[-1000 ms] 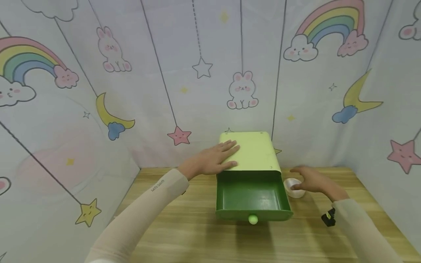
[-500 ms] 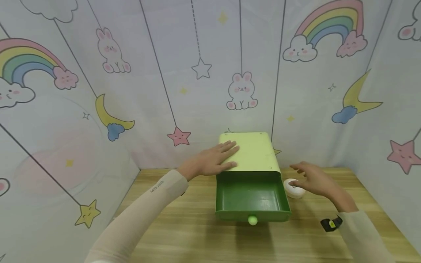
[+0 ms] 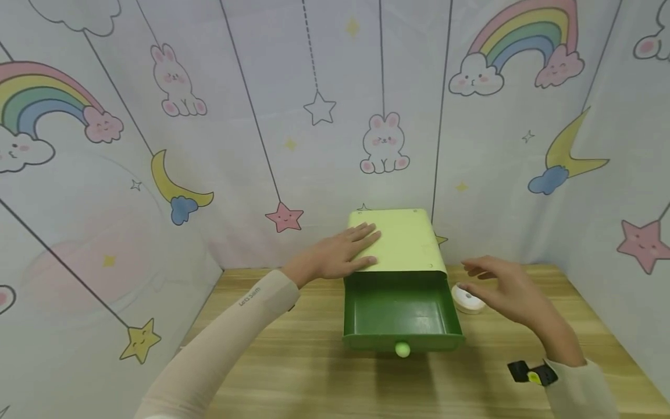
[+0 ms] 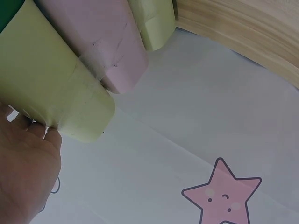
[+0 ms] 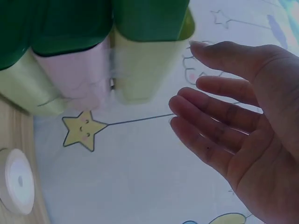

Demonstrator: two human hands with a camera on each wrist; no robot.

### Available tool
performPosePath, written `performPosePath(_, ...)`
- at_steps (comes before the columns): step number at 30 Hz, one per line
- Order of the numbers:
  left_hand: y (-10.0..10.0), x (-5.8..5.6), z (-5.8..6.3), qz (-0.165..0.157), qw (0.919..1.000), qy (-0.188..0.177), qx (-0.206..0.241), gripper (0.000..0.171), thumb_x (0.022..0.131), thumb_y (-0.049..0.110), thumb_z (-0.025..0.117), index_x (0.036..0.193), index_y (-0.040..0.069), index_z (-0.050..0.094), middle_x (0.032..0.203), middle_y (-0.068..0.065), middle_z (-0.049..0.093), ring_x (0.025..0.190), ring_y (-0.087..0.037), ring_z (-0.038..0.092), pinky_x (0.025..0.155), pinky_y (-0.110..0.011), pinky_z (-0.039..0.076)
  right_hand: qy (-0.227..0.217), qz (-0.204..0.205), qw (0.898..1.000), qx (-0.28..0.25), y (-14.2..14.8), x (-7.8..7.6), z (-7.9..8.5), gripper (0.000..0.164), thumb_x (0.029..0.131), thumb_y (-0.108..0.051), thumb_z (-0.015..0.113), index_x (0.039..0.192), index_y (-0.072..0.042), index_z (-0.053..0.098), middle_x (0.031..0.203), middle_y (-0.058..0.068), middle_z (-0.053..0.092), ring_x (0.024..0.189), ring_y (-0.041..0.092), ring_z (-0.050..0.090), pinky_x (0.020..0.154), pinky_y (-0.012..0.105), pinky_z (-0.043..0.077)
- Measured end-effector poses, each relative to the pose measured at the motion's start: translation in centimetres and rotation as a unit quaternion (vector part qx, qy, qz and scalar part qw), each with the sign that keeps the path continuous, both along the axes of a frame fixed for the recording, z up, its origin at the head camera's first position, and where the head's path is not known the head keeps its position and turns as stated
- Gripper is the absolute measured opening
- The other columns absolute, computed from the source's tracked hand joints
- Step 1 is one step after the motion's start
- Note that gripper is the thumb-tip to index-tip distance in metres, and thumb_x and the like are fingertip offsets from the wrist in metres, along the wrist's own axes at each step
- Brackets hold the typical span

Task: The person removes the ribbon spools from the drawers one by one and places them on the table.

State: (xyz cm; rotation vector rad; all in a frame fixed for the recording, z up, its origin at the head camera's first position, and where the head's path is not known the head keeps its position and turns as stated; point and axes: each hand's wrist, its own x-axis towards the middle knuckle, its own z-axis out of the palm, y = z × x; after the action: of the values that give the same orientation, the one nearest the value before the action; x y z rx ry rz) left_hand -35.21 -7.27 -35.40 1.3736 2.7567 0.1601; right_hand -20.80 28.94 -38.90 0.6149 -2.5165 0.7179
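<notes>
A stacked drawer unit with a pale yellow-green top (image 3: 408, 241) stands against the back wall. Its green top drawer (image 3: 403, 311) is pulled out, with a round light-green knob (image 3: 402, 350) in front. My left hand (image 3: 340, 254) rests flat on the unit's top, fingers straight. A white spool-like roll (image 3: 467, 305) with a small centre hole lies on the table, right of the drawer. Above it is my right hand (image 3: 510, 291), fingers relaxed and holding nothing; its thumb overlaps the roll in the head view. In the right wrist view, the roll (image 5: 17, 198) appears well apart from the fingers.
The unit's lower tiers show a pink casing (image 4: 107, 42) and another yellow-green one (image 4: 156, 28). Printed cloth walls (image 3: 235, 145) enclose the wooden table (image 3: 282, 355) at the back and both sides. A black strap with a yellow spot (image 3: 534, 375) is at the right wrist.
My right hand has drawn back from the roll, toward me and to the right. The roll now lies flat on the table. My left hand and the open drawer stay in place.
</notes>
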Motion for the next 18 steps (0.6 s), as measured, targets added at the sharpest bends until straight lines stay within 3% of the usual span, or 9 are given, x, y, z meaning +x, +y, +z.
performPosePath(8, 0.0, 0.0, 0.0, 0.000, 1.0000, -0.002, 0.001, 0.075, 0.109, 0.068, 0.027, 0.171, 0.031, 0.008, 0.180, 0.005, 0.004, 0.168, -0.018, 0.001, 0.137, -0.043, 0.013, 0.111, 0.014, 0.993, -0.036, -1.1, 1.8, 1.0, 0.044, 0.073, 0.001, 0.091, 0.114, -0.008, 0.079, 0.103, 0.004, 0.082, 0.085, 0.016, 0.075, 0.083, 0.009, 0.054)
performPosePath(16, 0.1, 0.0, 0.2, 0.001, 1.0000, -0.003, 0.000, 0.074, 0.109, 0.066, 0.028, 0.171, 0.030, 0.008, 0.180, 0.004, 0.003, 0.168, -0.019, 0.001, 0.137, -0.043, 0.012, 0.161, 0.044, 0.986, -0.030, -2.3, 3.7, 2.4, 0.046, 0.066, 0.004, 0.092, 0.108, -0.011, 0.081, 0.099, -0.003, 0.081, 0.081, 0.007, 0.070, 0.082, 0.009, 0.053)
performPosePath(18, 0.0, 0.1, 0.2, 0.000, 1.0000, -0.004, 0.000, 0.075, 0.109, 0.066, 0.028, 0.171, 0.030, 0.008, 0.180, 0.003, 0.004, 0.168, -0.018, 0.001, 0.137, -0.043, 0.012, 0.173, 0.067, 0.982, -0.039, -2.8, 4.2, 2.4, 0.030, 0.079, -0.010, 0.091, 0.108, -0.010, 0.080, 0.099, -0.002, 0.080, 0.081, 0.004, 0.068, 0.082, 0.008, 0.053)
